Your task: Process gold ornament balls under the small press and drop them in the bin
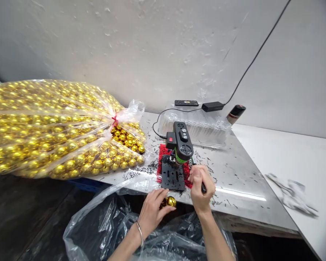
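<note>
My left hand (153,209) is just off the table's front edge, above an open clear plastic bag (97,217). Its thumb and fingers close around a shiny gold ball (171,201); something dark beside the ball is partly hidden. A fist is what my right hand (202,183) makes around the black-ended handle (203,188) at the right side of a small black bench machine (183,139). The machine has a green ring under its head and a slotted black base plate (173,177), lying on a red mat (160,165). No ball shows on the plate.
At left lies a large tied clear bag of gold balls (57,127). Behind the machine are a clear plastic tray (206,132), a black power adapter (212,106) and a dark can (235,113). Black shavings litter the metal table (233,174). Gloves (293,195) lie at right.
</note>
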Motion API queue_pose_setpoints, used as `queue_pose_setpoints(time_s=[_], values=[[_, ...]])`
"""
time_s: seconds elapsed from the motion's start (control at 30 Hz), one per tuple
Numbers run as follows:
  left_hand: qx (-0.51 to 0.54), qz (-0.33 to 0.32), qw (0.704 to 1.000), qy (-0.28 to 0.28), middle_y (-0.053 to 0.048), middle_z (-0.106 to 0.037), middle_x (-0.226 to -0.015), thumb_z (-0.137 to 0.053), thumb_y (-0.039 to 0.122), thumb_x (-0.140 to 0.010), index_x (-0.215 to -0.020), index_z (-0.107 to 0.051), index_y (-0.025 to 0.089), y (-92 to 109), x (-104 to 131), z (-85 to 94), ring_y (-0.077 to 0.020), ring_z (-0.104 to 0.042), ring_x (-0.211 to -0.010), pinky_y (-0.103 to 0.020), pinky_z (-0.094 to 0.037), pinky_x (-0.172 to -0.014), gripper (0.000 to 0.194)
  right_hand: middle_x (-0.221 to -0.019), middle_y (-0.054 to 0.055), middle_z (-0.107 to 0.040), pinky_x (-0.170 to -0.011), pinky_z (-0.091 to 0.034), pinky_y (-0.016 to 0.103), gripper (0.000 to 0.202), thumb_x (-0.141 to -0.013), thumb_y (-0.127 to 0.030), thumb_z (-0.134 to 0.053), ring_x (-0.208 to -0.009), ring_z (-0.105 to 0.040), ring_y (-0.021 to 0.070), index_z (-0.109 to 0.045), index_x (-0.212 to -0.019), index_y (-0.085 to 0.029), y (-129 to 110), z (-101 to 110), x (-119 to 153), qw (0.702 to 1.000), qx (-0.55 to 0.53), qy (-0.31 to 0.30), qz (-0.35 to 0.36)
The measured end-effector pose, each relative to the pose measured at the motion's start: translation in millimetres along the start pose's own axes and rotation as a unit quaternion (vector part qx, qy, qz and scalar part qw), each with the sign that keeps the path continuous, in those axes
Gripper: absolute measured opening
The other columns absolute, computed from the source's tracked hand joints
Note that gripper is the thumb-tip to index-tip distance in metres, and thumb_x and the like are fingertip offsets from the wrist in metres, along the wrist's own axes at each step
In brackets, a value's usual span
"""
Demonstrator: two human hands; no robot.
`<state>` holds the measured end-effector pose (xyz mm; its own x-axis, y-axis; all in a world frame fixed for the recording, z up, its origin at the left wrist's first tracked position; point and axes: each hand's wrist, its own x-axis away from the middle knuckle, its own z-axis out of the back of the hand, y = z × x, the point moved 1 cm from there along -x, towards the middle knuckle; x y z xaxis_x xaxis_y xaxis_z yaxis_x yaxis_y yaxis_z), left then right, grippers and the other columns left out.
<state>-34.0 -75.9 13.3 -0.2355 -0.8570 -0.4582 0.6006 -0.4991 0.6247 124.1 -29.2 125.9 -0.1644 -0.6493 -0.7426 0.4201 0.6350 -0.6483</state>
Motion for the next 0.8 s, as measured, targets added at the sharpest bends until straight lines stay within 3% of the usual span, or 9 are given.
queue_pose_setpoints(time_s=[0.07, 0.17, 0.23, 0.3, 0.4, 0.53, 0.63, 0.73, 0.8], values=[[-0.032, 0.024, 0.998, 0.049, -0.012, -0.067, -0.112, -0.052, 0.036, -0.091, -0.121, -0.06, 0.02, -11, -20, 11.9, -0.024, -0.062, -0.104, -0.041, -0.051, -0.09, 0.035, -0.067, 0.0, -0.048, -0.058, -0.037, 0.028, 0.03, -0.091, -0.013, -0.042, -0.063, -0.047, 0.0126, -0.045, -0.062, -0.019, 4, -2, 4, 1.0, -0.005, 0.007, 0.001], [-0.127, 0.096, 0.981, 0.11, -0.015, -0.065, -0.114, -0.044, 0.026, -0.095, -0.116, -0.062, 0.016, -40, -77, 35.9, -0.026, -0.059, -0.11, -0.045, -0.046, -0.095, 0.03, -0.068, 0.0, -0.049, -0.058, -0.037, 0.028, 0.029, -0.091, -0.011, -0.042, -0.063, -0.047, 0.0123, -0.046, -0.063, -0.019, 7, -3, 7, 1.0, -0.015, 0.004, 0.013], [-0.203, 0.167, 0.962, 0.079, -0.018, -0.064, -0.113, -0.046, 0.019, -0.092, -0.111, -0.064, 0.013, -61, -117, 48.9, -0.029, -0.059, -0.108, -0.047, -0.046, -0.094, 0.027, -0.069, 0.0, -0.048, -0.059, -0.037, 0.028, 0.029, -0.09, -0.01, -0.042, -0.064, -0.048, 0.0124, -0.046, -0.063, -0.019, 7, -3, 7, 1.0, -0.017, 0.0, 0.022], [-0.248, 0.23, 0.941, 0.004, -0.021, -0.065, -0.108, -0.051, 0.012, -0.086, -0.105, -0.066, 0.01, -79, -147, 55.4, -0.0318, -0.059, -0.106, -0.047, -0.045, -0.092, 0.024, -0.069, 0.0, -0.049, -0.059, -0.038, 0.028, 0.028, -0.09, -0.009, -0.041, -0.065, -0.048, 0.0127, -0.046, -0.064, -0.019, 7, -2, 8, 1.0, -0.01, -0.002, 0.027], [-0.245, 0.26, 0.933, -0.048, -0.021, -0.067, -0.096, -0.057, 0.006, -0.077, -0.095, -0.068, 0.008, -94, -169, 57.3, -0.0331, -0.063, -0.097, -0.046, -0.046, -0.087, 0.021, -0.069, 0.001, -0.049, -0.058, -0.038, 0.028, 0.028, -0.09, -0.009, -0.041, -0.065, -0.049, 0.013, -0.045, -0.064, -0.019, 7, -2, 9, 0.999, 0.007, -0.005, 0.032], [-0.202, 0.25, 0.946, -0.046, -0.017, -0.067, -0.098, -0.057, 0.018, -0.082, -0.107, -0.065, 0.011, -93, -165, 61.3, -0.0299, -0.064, -0.094, -0.042, -0.048, -0.083, 0.027, -0.069, 0.001, -0.049, -0.057, -0.038, 0.028, 0.026, -0.089, -0.009, -0.041, -0.064, -0.049, 0.0131, -0.046, -0.066, -0.019, 8, -1, 10, 0.999, 0.011, -0.01, 0.044], [0.048, 0.277, 0.959, 0.016, -0.011, -0.067, -0.099, -0.056, 0.032, -0.086, -0.122, -0.058, 0.014, -81, -141, 66.5, -0.0235, -0.065, -0.09, -0.037, -0.051, -0.08, 0.041, -0.069, 0.001, -0.049, -0.056, -0.038, 0.027, 0.025, -0.089, -0.008, -0.041, -0.064, -0.048, 0.0129, -0.047, -0.067, -0.019, 9, -2, 10, 0.999, 0.006, -0.009, 0.052], [0.375, 0.322, 0.868, 0.056, -0.008, -0.068, -0.101, -0.059, 0.037, -0.084, -0.126, -0.056, 0.017, -63, -106, 62.7, -0.0182, -0.066, -0.084, -0.031, -0.054, -0.074, 0.046, -0.069, 0.001, -0.05, -0.056, -0.038, 0.028, 0.025, -0.089, -0.009, -0.04, -0.064, -0.049, 0.0135, -0.047, -0.067, -0.019, 9, -2, 10, 0.999, 0.007, -0.005, 0.048], [0.479, 0.351, 0.803, 0.046, -0.008, -0.069, -0.101, -0.061, 0.034, -0.083, -0.122, -0.06, 0.018, -51, -85, 54.3, -0.0163, -0.067, -0.082, -0.028, -0.055, -0.072, 0.042, -0.069, 0.001, -0.05, -0.056, -0.038, 0.028, 0.026, -0.089, -0.009, -0.04, -0.064, -0.049, 0.0135, -0.047, -0.066, -0.02, 8, -2, 9, 0.999, 0.009, -0.002, 0.042]])
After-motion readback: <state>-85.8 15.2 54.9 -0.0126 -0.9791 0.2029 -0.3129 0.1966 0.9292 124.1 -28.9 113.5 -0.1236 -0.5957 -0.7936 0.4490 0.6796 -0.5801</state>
